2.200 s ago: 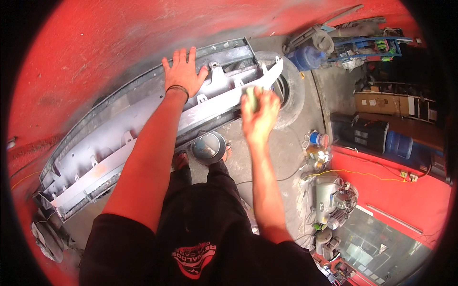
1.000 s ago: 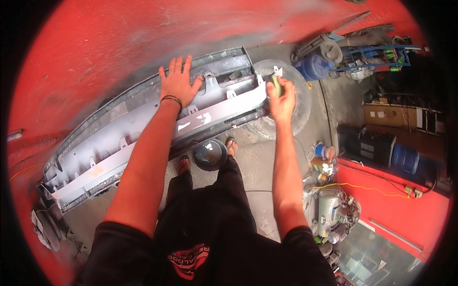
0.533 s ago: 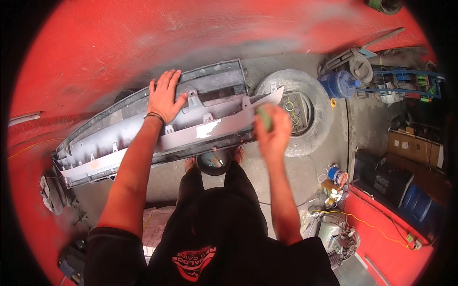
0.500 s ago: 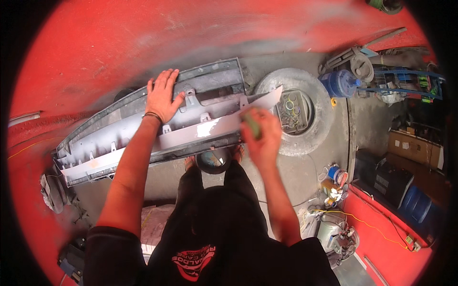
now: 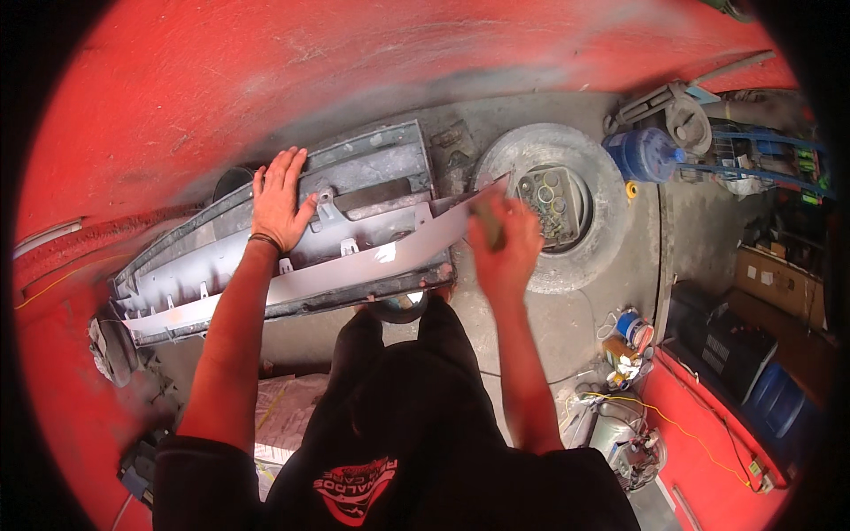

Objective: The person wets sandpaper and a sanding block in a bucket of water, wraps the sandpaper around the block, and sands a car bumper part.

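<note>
A long grey car bumper trim panel point(image 5: 363, 274) with upright clip tabs slants across in front of me, a white patch near its right part. It lies on a dark, dusty tray-like support point(image 5: 381, 146). My left hand point(image 5: 282, 199) rests flat on the panel's far side, fingers stretched out. At the panel's right end my right hand point(image 5: 513, 248) grips a greenish-brown sanding block point(image 5: 490, 223). The block is by the panel's edge; motion blur hides whether they touch.
A dusty tyre point(image 5: 500, 155) with a tray of small parts point(image 5: 540, 190) inside lies at right. Beyond are a blue water jug point(image 5: 639, 157) and a blue rack point(image 5: 761, 137). A dark bowl point(image 5: 398, 307) sits between my feet. A red wall point(image 5: 266, 62) stands ahead.
The panel and its support have shifted a little left and toward me, with my left hand on it. My right hand and the block have moved right.
</note>
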`<move>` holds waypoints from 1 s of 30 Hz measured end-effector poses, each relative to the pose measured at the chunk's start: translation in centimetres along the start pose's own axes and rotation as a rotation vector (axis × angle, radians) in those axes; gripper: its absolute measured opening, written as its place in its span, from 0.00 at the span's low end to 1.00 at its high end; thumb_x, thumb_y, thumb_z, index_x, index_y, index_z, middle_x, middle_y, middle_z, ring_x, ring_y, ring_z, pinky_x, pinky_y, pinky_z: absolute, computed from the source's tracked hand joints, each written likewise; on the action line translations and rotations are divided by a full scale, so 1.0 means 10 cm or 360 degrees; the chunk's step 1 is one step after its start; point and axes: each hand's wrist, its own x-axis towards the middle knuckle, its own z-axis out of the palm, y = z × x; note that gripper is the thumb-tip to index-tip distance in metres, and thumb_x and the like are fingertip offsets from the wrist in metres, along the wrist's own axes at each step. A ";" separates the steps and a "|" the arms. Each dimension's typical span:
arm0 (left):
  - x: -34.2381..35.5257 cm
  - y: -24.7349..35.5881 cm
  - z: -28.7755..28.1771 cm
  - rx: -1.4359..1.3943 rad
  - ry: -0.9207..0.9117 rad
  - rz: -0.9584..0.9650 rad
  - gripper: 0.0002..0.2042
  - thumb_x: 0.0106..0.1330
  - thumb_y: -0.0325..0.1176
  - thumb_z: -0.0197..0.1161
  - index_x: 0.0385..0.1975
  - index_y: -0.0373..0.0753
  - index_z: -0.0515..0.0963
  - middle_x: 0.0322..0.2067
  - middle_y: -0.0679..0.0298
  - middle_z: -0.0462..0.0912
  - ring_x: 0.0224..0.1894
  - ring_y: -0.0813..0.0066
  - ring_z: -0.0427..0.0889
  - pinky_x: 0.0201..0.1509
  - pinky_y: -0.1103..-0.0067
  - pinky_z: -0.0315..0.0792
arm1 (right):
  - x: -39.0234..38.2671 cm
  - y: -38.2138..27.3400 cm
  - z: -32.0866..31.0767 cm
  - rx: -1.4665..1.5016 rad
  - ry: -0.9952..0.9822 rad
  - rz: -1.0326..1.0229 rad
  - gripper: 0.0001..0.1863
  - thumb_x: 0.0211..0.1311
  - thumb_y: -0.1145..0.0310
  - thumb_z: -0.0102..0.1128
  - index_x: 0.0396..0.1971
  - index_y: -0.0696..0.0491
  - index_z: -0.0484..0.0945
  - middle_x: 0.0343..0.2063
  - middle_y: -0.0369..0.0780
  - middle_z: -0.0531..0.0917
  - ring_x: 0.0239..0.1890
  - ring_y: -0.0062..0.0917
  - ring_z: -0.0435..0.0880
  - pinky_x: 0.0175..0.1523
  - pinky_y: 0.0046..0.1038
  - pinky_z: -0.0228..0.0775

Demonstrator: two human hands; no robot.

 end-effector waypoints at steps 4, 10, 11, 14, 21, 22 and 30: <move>0.06 0.03 0.06 -0.0005 0.0002 0.0037 0.42 0.73 0.50 0.62 0.86 0.45 0.59 0.83 0.54 0.64 0.86 0.51 0.59 0.88 0.48 0.46 | 0.44 0.64 0.21 0.0202 0.0238 0.0385 0.31 0.61 0.59 0.84 0.61 0.56 0.85 0.58 0.51 0.85 0.59 0.51 0.84 0.63 0.52 0.74; -0.05 -0.02 -0.03 0.0012 -0.0048 -0.0018 0.43 0.73 0.49 0.62 0.87 0.45 0.58 0.84 0.55 0.62 0.86 0.51 0.59 0.88 0.49 0.45 | -0.08 -0.12 0.03 0.0065 -0.0072 0.0046 0.30 0.60 0.59 0.85 0.59 0.56 0.85 0.58 0.51 0.85 0.59 0.51 0.84 0.62 0.53 0.74; 0.01 -0.01 -0.03 0.0010 -0.0048 0.0004 0.43 0.72 0.49 0.63 0.87 0.45 0.58 0.84 0.55 0.62 0.86 0.51 0.59 0.89 0.50 0.45 | 0.04 0.04 0.08 -0.0032 -0.0002 0.0062 0.29 0.61 0.60 0.84 0.59 0.56 0.85 0.58 0.50 0.85 0.59 0.50 0.84 0.62 0.51 0.75; 0.03 -0.01 -0.03 0.0033 -0.0067 0.0016 0.43 0.72 0.47 0.62 0.87 0.45 0.57 0.84 0.55 0.62 0.86 0.51 0.58 0.89 0.49 0.44 | 0.66 0.85 0.35 0.0118 0.0232 0.0274 0.28 0.64 0.60 0.83 0.59 0.57 0.85 0.54 0.47 0.89 0.55 0.44 0.87 0.61 0.42 0.77; 0.01 -0.07 0.02 0.0015 -0.0100 -0.0004 0.42 0.73 0.44 0.58 0.88 0.44 0.55 0.85 0.54 0.60 0.88 0.51 0.56 0.89 0.47 0.42 | 0.60 1.23 0.63 0.2025 0.0304 0.1434 0.13 0.76 0.63 0.77 0.53 0.52 0.89 0.49 0.31 0.91 0.51 0.17 0.87 0.56 0.25 0.77; 0.03 -0.07 0.03 -0.0008 -0.0120 0.0031 0.42 0.74 0.44 0.56 0.88 0.43 0.54 0.85 0.52 0.60 0.88 0.49 0.55 0.89 0.47 0.42 | 0.52 1.19 0.62 0.2216 0.0299 0.1549 0.13 0.76 0.63 0.77 0.52 0.52 0.89 0.48 0.31 0.91 0.50 0.17 0.87 0.55 0.25 0.77; 0.02 -0.16 0.06 0.0075 -0.0140 0.0142 0.41 0.78 0.49 0.49 0.87 0.34 0.53 0.85 0.48 0.60 0.87 0.46 0.57 0.88 0.53 0.47 | -0.16 0.45 0.50 0.2163 0.0317 0.1448 0.18 0.78 0.57 0.73 0.55 0.56 0.84 0.47 0.32 0.85 0.49 0.15 0.79 0.54 0.24 0.74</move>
